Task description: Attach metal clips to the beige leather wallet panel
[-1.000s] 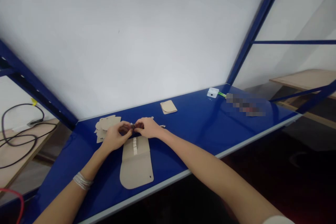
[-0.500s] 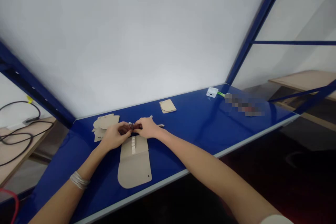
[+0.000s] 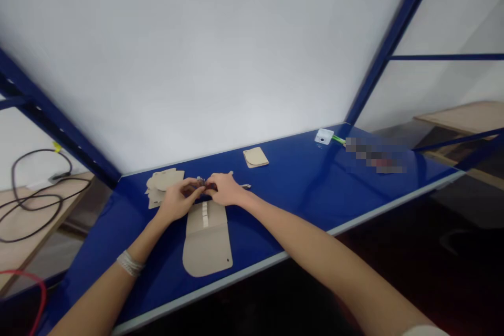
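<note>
From where I stand, both hands meet above the far end of a flat beige piece [image 3: 207,249] on the blue tabletop [image 3: 299,184]. The left hand [image 3: 179,202] curls its thumb and fingers to a pinch on a small shiny item [image 3: 201,181], and the right hand [image 3: 223,189] pinches at the same item from its own side, fingertips almost against the left ones. The item is too small and too covered for me to name. It sits just beyond the edge of the beige piece, which lies open with a crease across it, its rounded end toward the person, and a row of pale bits [image 3: 205,214] running along its far half.

Beside the left hand, farther back, several beige pieces [image 3: 167,179] overlap in a loose pile. A narrow strip [image 3: 245,186] pokes out past the right hand. Nearer the wall lies a folded beige piece [image 3: 255,157], well apart from the hands, and toward the right end a white square object [image 3: 324,136] touches or nearly touches something green [image 3: 338,140]. A pale bracelet [image 3: 130,263] circles the left wrist.
</note>
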The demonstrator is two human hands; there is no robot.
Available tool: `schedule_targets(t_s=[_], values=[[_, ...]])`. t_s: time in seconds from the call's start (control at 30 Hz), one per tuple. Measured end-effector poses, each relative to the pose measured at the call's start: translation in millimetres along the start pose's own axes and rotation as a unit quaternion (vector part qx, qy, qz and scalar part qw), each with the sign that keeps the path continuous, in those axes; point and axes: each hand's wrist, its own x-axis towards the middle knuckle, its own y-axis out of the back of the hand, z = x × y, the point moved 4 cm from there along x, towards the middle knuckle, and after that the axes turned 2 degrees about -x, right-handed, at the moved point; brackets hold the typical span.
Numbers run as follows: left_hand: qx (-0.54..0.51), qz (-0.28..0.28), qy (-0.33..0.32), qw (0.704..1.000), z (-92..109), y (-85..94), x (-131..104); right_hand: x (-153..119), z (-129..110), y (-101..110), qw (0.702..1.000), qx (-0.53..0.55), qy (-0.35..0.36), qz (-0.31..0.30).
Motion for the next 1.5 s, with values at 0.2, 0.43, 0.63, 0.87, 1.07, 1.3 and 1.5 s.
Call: schedule_targets(t_s=[0.2,0.43,0.63,0.87,1.07,1.3,1.5], values=[[0.007,0.011,-0.001,1.0,4,-0.6,-2,-2,-1,-1,1.0,-0.015,-0.011,-0.005],[0.02,0.03,-0.004,0.999,6,0.0,-2,-2,-4,-1,1.0,-0.021,-0.007,-0.005],[-0.04,0.045,0.017,0.998,0,-0.5,-1,-3,-1,-2,0.999,0.029,-0.024,0.005],[-0.123,0.057,0.04,0.99,-7,-1.6,0,-4,-5,-2,0.997,0.075,-0.01,-0.003],[-0.144,0.057,0.044,0.987,-5,-3.8,0,-5,-7,-2,0.998,0.055,-0.002,-0.003],[-0.171,0.054,0.047,0.983,-1,-4.9,-1,-5,-8,-1,0.998,0.06,-0.021,-0.012],[-0.215,0.052,0.047,0.974,3,-1.7,1,-2,-4,1,0.989,0.136,-0.065,-0.007]])
